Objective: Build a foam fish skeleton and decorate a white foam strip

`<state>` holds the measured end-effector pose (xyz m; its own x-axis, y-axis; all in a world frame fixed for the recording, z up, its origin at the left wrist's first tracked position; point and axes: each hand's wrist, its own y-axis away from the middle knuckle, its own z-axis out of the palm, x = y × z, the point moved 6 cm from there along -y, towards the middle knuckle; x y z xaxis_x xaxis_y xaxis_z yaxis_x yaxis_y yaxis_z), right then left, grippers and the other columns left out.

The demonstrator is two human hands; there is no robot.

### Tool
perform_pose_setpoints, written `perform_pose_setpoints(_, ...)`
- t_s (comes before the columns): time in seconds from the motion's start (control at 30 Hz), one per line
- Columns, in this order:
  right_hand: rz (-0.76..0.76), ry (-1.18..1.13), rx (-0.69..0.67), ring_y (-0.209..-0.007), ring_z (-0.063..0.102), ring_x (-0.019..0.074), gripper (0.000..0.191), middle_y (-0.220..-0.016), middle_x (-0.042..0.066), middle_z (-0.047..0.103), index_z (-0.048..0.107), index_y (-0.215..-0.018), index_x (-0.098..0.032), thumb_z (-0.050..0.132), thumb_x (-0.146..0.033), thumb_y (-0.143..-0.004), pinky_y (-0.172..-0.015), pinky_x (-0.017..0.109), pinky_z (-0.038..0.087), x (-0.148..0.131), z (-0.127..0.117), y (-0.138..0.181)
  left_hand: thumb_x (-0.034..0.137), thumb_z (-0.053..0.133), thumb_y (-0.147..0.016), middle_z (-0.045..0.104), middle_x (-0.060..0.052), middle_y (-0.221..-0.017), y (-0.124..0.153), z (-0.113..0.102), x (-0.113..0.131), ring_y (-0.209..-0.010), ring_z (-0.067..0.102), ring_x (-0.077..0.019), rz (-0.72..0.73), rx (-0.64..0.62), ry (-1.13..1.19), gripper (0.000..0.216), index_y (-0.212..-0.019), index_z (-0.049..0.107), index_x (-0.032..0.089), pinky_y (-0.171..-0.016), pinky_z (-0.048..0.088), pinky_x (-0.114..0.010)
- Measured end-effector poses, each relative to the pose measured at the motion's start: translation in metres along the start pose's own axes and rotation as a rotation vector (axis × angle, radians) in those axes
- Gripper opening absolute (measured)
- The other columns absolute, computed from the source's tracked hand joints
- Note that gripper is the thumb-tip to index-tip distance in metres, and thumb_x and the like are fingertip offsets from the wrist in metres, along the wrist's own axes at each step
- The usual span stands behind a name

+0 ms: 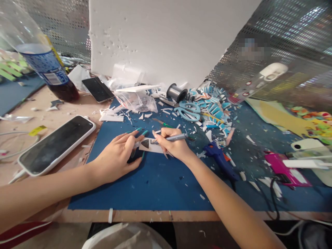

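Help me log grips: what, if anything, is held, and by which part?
The right hand holds a slim grey tool near its tip. The left hand is at one end of a white strip, its grip unclear.

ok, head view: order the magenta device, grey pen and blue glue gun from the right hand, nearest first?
From the right hand:
1. Grey pen: held in its fingers.
2. Blue glue gun: just right of the hand.
3. Magenta device: far right, beyond the glue gun.
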<state>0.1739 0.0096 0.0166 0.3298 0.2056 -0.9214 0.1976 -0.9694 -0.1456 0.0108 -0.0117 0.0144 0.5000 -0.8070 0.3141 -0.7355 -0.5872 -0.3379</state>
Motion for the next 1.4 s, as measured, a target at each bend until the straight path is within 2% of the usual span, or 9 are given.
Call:
perform_pose_setpoints(0.3,-0.014,-0.016,-0.062,-0.036,0.042,0.0071,0.041,-0.037,-0.007,0.043,0.036,-0.048,-0.021,0.057,-0.028,-0.083,-0.045,0.022,0.034,0.0014,0.0014,0.0002,0.031,0.048,-0.089,0.059,-0.015,-0.128,0.0001,-0.0003,0.0003,-0.127,0.049,-0.0290,0.014,0.007,-0.025,0.027,-0.110,0.039,0.016,-0.099,0.046,-0.046)
perform_pose_setpoints(0.63,-0.002,-0.005,-0.111,-0.036,0.041,0.0069,0.041,-0.037,-0.007,0.043,0.038,-0.047,-0.020,0.058,-0.027,-0.082,-0.041,0.021,0.030,-0.0008,0.0032,0.0021,0.031,0.049,-0.089,0.059,-0.015,-0.128,-0.0001,-0.0003,-0.0001,-0.127,0.049,-0.0293,0.002,-0.001,0.007,0.028,-0.111,0.040,0.016,-0.100,0.045,-0.048)
perform_pose_setpoints(0.87,0.015,-0.043,0.129,-0.032,0.041,0.0064,0.046,-0.036,-0.006,0.045,0.037,-0.047,-0.021,0.060,-0.037,-0.084,-0.040,0.022,0.034,-0.0031,-0.0063,0.0010,0.030,0.049,-0.089,0.060,-0.015,-0.126,-0.0005,0.0000,0.0000,-0.128,0.048,-0.0285,0.004,0.007,0.008,0.025,-0.107,0.039,0.017,-0.100,0.045,-0.047)
perform_pose_setpoints(1.17,0.044,0.005,0.086,-0.034,0.043,0.0077,0.046,-0.038,-0.005,0.047,0.037,-0.050,-0.021,0.059,-0.045,-0.083,-0.038,0.022,0.034,0.0004,-0.0022,-0.0007,0.030,0.049,-0.088,0.060,-0.015,-0.127,-0.0005,-0.0004,0.0002,-0.128,0.048,-0.0281,0.004,0.009,0.024,0.027,-0.110,0.041,0.017,-0.101,0.045,-0.047)
perform_pose_setpoints(1.4,0.015,0.054,0.109,-0.035,0.041,0.0074,0.048,-0.037,-0.006,0.043,0.034,-0.049,-0.022,0.057,-0.040,-0.085,-0.046,0.024,0.039,0.0011,-0.0045,-0.0010,0.029,0.049,-0.088,0.060,-0.015,-0.127,-0.0006,-0.0011,0.0011,-0.127,0.049,-0.0282,0.011,0.014,0.006,0.027,-0.110,0.040,0.017,-0.099,0.046,-0.047)
